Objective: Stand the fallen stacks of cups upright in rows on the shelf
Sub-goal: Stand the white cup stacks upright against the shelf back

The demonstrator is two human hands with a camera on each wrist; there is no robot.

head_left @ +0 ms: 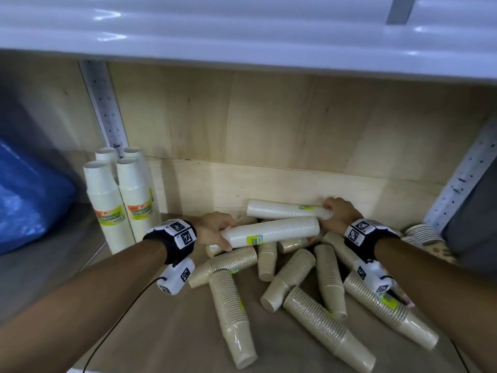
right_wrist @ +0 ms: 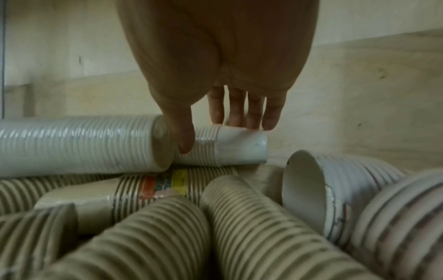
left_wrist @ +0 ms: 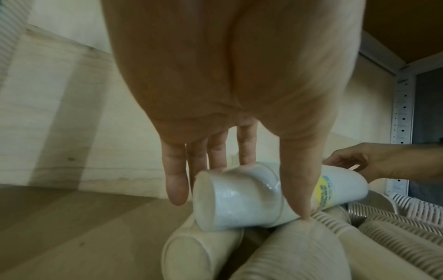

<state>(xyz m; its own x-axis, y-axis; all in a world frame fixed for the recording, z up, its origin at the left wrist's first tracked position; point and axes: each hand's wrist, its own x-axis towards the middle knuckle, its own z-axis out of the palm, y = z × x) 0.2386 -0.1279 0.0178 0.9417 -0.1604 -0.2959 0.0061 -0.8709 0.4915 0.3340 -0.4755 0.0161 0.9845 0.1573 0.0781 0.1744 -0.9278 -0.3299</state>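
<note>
Two white cup stacks lie on their sides on top of a pile of fallen beige cup stacks (head_left: 290, 275). My left hand (head_left: 223, 235) grips the closed left end of the near white stack (head_left: 271, 232), thumb in front and fingers behind (left_wrist: 175, 181). My right hand (head_left: 332, 210) holds the right end of the far white stack (head_left: 285, 210), thumb on its front and fingers (right_wrist: 239, 113) over its top. Several white stacks (head_left: 107, 200) stand upright at the back left of the wooden shelf (head_left: 161, 332).
A blue plastic bag (head_left: 27, 205) fills the left side. Perforated metal uprights (head_left: 105, 103) (head_left: 465, 179) frame the bay and a white shelf (head_left: 242, 36) hangs overhead. More ribbed cup stacks (head_left: 422, 232) lie at the far right. Bare board shows between the standing stacks and the pile.
</note>
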